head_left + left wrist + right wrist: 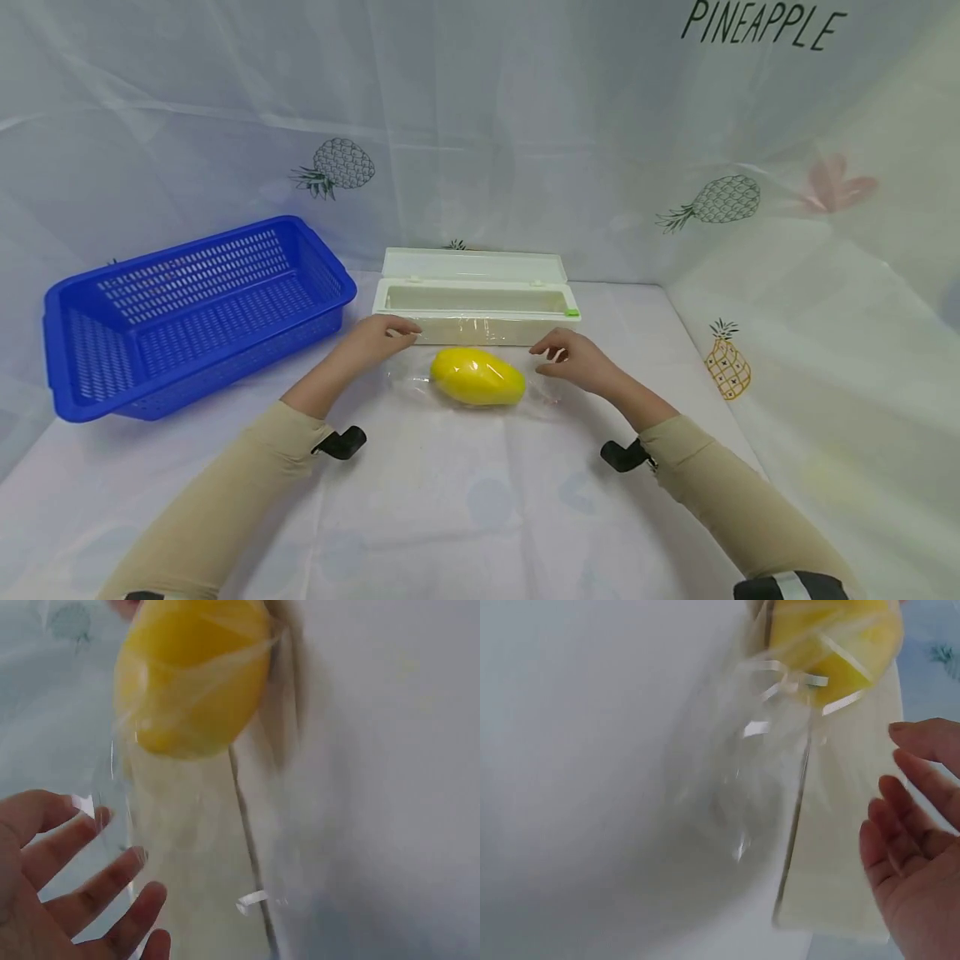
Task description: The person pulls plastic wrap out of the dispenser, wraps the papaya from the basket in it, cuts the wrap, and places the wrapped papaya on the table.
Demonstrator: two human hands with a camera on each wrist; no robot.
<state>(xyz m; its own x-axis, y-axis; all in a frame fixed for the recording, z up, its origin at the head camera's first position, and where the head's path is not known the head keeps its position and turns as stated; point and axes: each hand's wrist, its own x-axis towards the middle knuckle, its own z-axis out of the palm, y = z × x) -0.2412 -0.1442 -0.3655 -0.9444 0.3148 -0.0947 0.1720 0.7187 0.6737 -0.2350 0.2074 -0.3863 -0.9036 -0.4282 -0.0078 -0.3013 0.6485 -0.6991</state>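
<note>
A glossy yellow mango-shaped fruit [477, 377] lies on the white cloth, with clear cling film [739, 795] around it and spreading out on both sides. Behind it stands a long white cling film dispenser [480, 329], its lid [474, 265] raised and a green piece [572, 312] at its right end. My left hand [386, 337] is at the dispenser's front left corner, fingers spread, fingertips right by the film in the left wrist view. To the fruit's right, my right hand [573, 358] hovers with loosely bent fingers and nothing between them.
A blue plastic basket [202, 325] with slatted sides stands at the left, beyond my left forearm. White cloth [450, 492] covers the table. Fabric walls [510, 125] printed with pineapples rise behind and at the right.
</note>
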